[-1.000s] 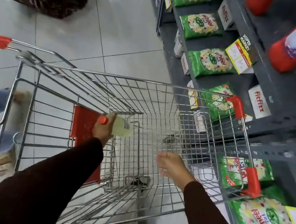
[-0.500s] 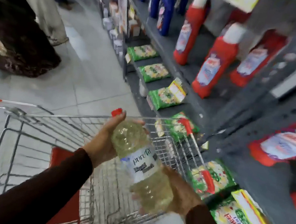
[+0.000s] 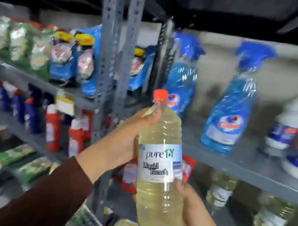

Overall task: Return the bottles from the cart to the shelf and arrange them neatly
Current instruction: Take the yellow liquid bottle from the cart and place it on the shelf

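A clear bottle of pale yellow liquid bleach with a red cap and a white-blue label stands upright in front of the grey shelf. My left hand grips its upper part near the neck. My right hand cups its base from below and the right. Similar pale yellow bottles stand on the lower shelf level behind it, to the right. A corner of the wire cart shows at the bottom edge.
Blue spray bottles and white bottles stand on the shelf level at bottle height. Grey uprights split the rack. To the left are blue and green packets, red bottles and blue bottles.
The bottle came up out of the cart in my left hand, my right hand took hold under its base, and the view swung up from the cart to the shelves.
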Demonstrator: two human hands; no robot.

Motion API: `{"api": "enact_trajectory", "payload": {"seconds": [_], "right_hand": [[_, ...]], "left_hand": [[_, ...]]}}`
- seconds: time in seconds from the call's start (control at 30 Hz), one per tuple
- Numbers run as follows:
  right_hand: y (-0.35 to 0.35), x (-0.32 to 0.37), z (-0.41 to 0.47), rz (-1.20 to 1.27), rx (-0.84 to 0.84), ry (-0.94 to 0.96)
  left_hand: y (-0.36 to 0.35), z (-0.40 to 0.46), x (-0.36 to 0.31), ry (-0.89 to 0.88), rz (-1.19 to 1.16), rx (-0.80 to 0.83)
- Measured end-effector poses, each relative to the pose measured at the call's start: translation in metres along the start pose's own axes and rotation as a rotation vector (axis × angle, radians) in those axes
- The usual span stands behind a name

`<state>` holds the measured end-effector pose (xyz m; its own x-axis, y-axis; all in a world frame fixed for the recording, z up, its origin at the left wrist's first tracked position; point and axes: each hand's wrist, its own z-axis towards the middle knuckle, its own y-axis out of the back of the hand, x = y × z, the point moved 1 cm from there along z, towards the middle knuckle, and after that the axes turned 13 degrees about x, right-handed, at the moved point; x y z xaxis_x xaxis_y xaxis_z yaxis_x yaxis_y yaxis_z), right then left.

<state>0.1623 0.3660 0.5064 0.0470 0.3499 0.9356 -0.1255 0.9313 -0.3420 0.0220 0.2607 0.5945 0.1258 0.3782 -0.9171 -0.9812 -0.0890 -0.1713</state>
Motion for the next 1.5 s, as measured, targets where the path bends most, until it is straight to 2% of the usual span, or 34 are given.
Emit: {"api": "enact_trajectory", "payload": {"seconds": [0.07,0.23,0.43,0.57,0.77,0.9,1.07,1.27,1.4,1.5], "right_hand": [[0.007,0.024,-0.028,-0.006,-0.066,0.165],[0.024,0.098,-0.081,-0.103,-0.141,0.309],[0.037,0.146,-0.123,-0.082,-0.164,0.472],[0.044,0.151,-0.136,-0.079,-0.215,0.519],[0.057,0.138,-0.155,-0.165,-0.243,0.467],[0.066,0.115,-0.166,-0.336,-0.342,0.304],[0.076,0.060,-0.163,-0.496,-0.353,0.133],[0.094,-0.021,-0.147,-0.419,-0.365,0.103],[0.125,-0.051,-0.153,-0.399,-0.391,0.042],[0.153,-0.068,-0.154,-0.408,-0.441,-0.006]], "left_hand": [[-0.032,0.030,-0.016,-0.023,0.097,0.065],[-0.114,0.097,-0.055,-0.074,0.155,0.242],[-0.176,0.142,-0.076,-0.100,0.223,0.329],[-0.189,0.155,-0.069,-0.091,0.246,0.306],[-0.191,0.154,-0.042,-0.119,0.295,0.255],[-0.177,0.145,0.001,-0.111,0.254,0.211],[-0.155,0.132,0.049,-0.147,0.142,0.012],[-0.144,0.105,0.108,-0.057,0.234,0.023],[-0.107,0.054,0.190,0.103,0.225,-0.027],[-0.093,0.033,0.256,0.429,0.126,-0.034]]}}
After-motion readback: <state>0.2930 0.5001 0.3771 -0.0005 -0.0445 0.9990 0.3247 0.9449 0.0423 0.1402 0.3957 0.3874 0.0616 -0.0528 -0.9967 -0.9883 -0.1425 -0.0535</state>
